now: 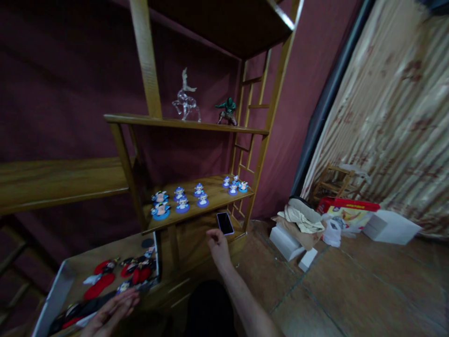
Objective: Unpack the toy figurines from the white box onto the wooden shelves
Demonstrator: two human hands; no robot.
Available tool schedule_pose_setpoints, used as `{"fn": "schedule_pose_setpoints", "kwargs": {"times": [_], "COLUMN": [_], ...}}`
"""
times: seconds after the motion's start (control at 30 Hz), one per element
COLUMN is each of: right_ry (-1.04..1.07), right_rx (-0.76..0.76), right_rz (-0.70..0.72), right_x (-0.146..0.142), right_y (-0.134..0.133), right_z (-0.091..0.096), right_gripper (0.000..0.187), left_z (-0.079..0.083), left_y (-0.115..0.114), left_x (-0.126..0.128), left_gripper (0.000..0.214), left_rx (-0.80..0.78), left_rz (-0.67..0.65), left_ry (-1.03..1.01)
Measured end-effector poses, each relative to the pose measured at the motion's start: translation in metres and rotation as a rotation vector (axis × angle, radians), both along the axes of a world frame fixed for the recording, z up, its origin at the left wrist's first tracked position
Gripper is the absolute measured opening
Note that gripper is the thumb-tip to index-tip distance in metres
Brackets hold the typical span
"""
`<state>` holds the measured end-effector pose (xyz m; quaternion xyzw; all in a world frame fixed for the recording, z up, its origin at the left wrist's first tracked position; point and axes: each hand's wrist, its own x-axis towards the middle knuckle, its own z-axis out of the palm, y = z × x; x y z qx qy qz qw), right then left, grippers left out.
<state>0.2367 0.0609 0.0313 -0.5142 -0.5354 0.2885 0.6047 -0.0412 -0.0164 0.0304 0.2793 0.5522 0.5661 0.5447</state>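
My left hand (114,311) is over the near side of a shallow box (60,291), fingers extended and loosely parted, nothing visibly in them. Just beyond its fingertips is a small white and purple figurine (123,286). Red-based figurines (100,285) and dark pieces lie jumbled in the box. My right hand (218,245) is raised in front of the lower shelf, fingers curled together with nothing visible between them. Near it, a phone (225,223) lies on the bottom board. Above, purple-based figurines (182,204) and blue-based figurines (160,210) stand in groups on the shelf (213,189).
A clear deer-like figure (185,100) and a green crouching figure (227,111) stand on the upper shelf. White boxes (286,241), a plastic bag (332,233) and a red package (351,210) lie on the tiled floor at right, before a striped curtain (393,103).
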Motion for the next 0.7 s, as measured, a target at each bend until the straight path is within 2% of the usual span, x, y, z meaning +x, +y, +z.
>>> {"fn": "schedule_pose_setpoints", "kwargs": {"times": [0.13,0.2,0.27,0.37,0.5,0.6,0.7], "right_ry": [-0.044,-0.075,-0.103,-0.144,-0.259,-0.482,-0.820], "right_rx": [-0.122,-0.181,-0.226,-0.258,-0.271,-0.233,-0.083], "right_rz": [0.389,0.480,0.528,0.579,0.629,0.648,0.673], "right_x": [-0.051,-0.070,-0.085,-0.108,-0.146,-0.179,-0.208], "right_y": [-0.022,-0.023,-0.019,-0.007,0.012,0.030,0.046], "right_z": [-0.017,-0.027,-0.038,-0.055,-0.068,-0.068,-0.065], "right_gripper": [0.019,0.019,0.018,0.017,0.017,0.021,0.025], "left_z": [-0.010,-0.018,-0.024,-0.023,-0.008,-0.002,-0.010], "left_y": [-0.011,-0.013,-0.013,-0.002,0.039,0.078,0.103], "left_x": [-0.022,-0.041,-0.059,-0.076,-0.088,-0.097,-0.113], "left_gripper": [0.027,0.022,0.022,0.027,0.028,0.025,0.021], "left_rx": [0.029,0.090,0.053,0.047,0.091,0.133,0.058], "left_rz": [0.261,0.459,0.601,0.598,0.604,0.538,0.484], "left_ry": [-0.084,-0.212,-0.310,-0.372,-0.446,-0.513,-0.603]}}
